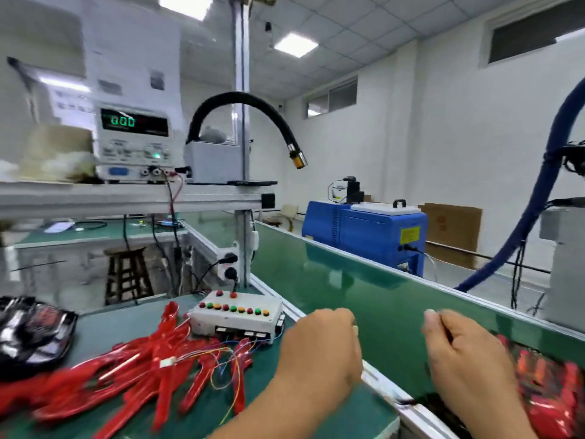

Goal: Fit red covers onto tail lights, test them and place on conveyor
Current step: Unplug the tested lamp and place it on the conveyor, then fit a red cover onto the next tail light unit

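Many red covers [142,369] are lying heaped on the near left of the green counter [95,331], with thin wires trailing to a white button box [237,315] just beyond. To the right, the green conveyor [364,280] is stretching far into a white-walled room. A blurred tail light [554,391] is lying at its near right. The left hand [319,346] is curling its fingers away, so I cannot tell what it holds. The right hand [465,353] is curling loosely and holding nothing.
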A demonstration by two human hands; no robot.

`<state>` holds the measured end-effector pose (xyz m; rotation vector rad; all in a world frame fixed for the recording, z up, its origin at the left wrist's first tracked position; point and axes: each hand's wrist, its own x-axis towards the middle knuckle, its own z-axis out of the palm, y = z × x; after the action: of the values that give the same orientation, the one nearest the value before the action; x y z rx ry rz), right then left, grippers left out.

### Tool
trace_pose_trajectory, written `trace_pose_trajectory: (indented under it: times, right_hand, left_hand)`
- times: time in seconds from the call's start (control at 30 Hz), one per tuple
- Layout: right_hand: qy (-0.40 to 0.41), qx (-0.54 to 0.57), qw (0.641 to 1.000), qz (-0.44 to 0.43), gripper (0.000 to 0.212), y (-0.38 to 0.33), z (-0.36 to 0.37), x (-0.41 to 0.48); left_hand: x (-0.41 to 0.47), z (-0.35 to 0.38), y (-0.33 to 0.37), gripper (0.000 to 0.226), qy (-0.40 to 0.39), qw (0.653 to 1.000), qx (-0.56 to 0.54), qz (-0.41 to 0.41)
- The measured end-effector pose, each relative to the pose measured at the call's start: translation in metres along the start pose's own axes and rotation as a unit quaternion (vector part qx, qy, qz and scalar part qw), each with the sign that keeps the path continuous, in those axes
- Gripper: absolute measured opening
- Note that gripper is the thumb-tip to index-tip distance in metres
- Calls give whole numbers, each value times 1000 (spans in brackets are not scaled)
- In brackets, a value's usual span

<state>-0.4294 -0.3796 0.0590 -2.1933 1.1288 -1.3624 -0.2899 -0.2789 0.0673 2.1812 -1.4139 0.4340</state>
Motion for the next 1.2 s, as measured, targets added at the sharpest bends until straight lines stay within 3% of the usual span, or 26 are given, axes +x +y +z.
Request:
trace_pose_trajectory:
  times: [0.23,0.47,0.57,0.7,0.83,1.2]
  right_hand:
    - [-143,83,980,-113,45,-127,129,-17]
    - [-253,120,928,-245,30,-236,217,-69]
    - [-305,131,905,-266,35,-265,251,-98]
    - [-377,133,877,-266,41,-279,292,-135]
    - [-420,130,858,-264,30,-272,322,-156]
    - [-448,126,855,-227,27,-249,352,-168]
  left_hand:
    - [-20,-58,-109,25,57,989,20,-133]
    - [-78,-101,-213,26,94,965,45,-242]
    - [-104,-104,-251,28,110,951,48,-286]
    - [-135,-87,-292,28,114,932,2,-345]
    - [-149,-68,-319,25,87,922,-4,-377]
    - [-151,-39,-339,23,37,925,-1,-379]
